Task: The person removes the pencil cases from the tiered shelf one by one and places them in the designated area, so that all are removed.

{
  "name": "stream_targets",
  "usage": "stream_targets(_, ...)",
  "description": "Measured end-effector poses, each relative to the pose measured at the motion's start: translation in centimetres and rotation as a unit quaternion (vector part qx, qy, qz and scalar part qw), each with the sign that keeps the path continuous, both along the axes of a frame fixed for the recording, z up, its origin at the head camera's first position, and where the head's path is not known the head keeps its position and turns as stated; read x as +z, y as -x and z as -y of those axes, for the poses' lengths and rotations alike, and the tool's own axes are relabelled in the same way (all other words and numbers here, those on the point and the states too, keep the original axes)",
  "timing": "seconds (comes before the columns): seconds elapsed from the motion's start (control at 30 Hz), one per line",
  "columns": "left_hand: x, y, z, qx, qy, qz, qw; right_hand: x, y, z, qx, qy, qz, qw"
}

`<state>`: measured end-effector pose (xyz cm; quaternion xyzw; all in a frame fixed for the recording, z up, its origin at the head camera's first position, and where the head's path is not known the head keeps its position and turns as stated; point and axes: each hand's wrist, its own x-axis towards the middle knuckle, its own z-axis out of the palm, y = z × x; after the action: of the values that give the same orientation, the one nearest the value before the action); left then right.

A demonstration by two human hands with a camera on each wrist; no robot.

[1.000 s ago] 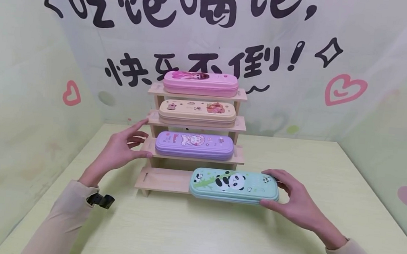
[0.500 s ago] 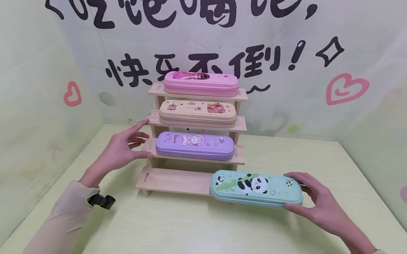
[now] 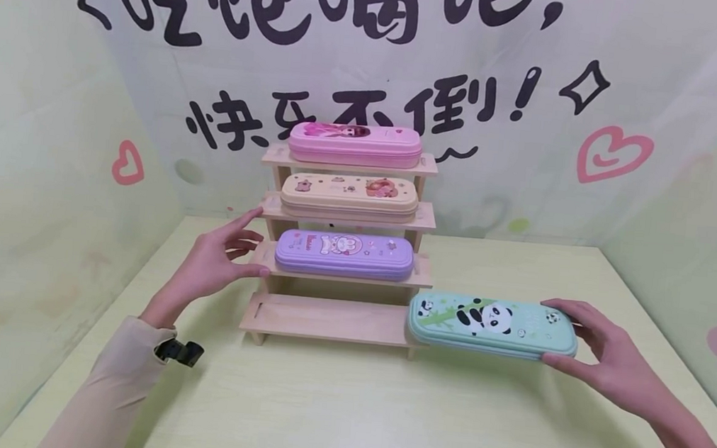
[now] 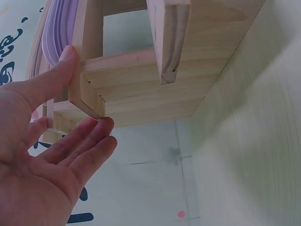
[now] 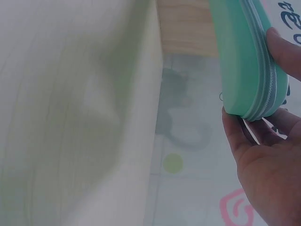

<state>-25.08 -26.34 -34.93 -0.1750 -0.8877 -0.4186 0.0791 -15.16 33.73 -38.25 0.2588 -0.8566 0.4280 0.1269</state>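
My right hand [image 3: 618,360] pinches the right end of a mint-green panda pencil case [image 3: 515,330], thumb at the front and fingers at the back. The case is held above the table, its left end beside the right end of the bottom shelf. In the right wrist view, the zip [image 5: 264,61] runs closed around its side. My left hand [image 3: 208,264] holds the left side of a wooden stepped rack [image 3: 324,319]. The left wrist view has the thumb on a shelf end and fingertips under its corner. A purple pencil case [image 3: 344,255] lies on the shelf by that thumb.
A cream pencil case [image 3: 348,198] and a pink pencil case [image 3: 355,145] lie on the two upper shelves. The pale table [image 3: 342,407] meets a white printed cloth [image 3: 518,160] behind the rack, with cloth walls on both sides.
My right hand has carried the mint pencil case rightward from over the bottom shelf, lifting it slightly of late. The left hand has stayed on the rack.
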Motion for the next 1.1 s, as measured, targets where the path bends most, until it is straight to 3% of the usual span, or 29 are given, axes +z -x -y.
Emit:
stream_targets(0.27, 0.1, 0.0, -0.1, -0.002, 0.001, -0.003, 1.0, 0.1, 0.4, -2.2, -0.013, 0.008, 0.011, 0.9998)
stream_targets(0.5, 0.1, 0.1, -0.1, -0.004, 0.003, -0.005, 1.0, -0.3, 1.6, -4.3, -0.01, 0.012, 0.037, 0.9992)
stream_targets(0.87, 0.2, 0.2, 0.0, -0.005, -0.002, -0.006, 1.0, -0.7, 5.5, -7.0, -0.019, -0.01, 0.085, 0.9961)
stream_targets(1.1, 0.0, 0.1, 0.0, -0.006, -0.005, -0.005, 1.0, -1.1, 7.7, -7.5, -0.05, -0.037, 0.144, 0.9876)
